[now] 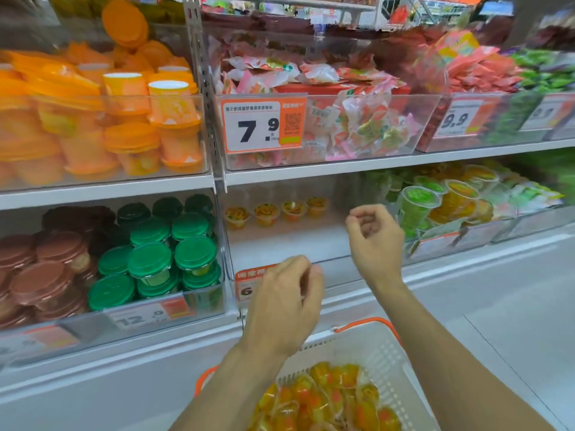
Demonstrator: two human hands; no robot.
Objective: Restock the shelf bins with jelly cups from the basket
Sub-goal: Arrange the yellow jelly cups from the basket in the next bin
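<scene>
Four jelly cups (277,213) stand in a row at the back of the clear shelf bin (326,275). In front of the bin, the left hand (284,303) and right hand (375,241) hang loosely curled, holding nothing. Below the bin, the white basket (382,353) contains more cups.

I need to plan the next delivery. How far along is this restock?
Early. Done: four jelly cups line the back of the clear bin. In hand: nothing; left hand and right hand hover empty. Left: many cups remain in the basket.
</scene>
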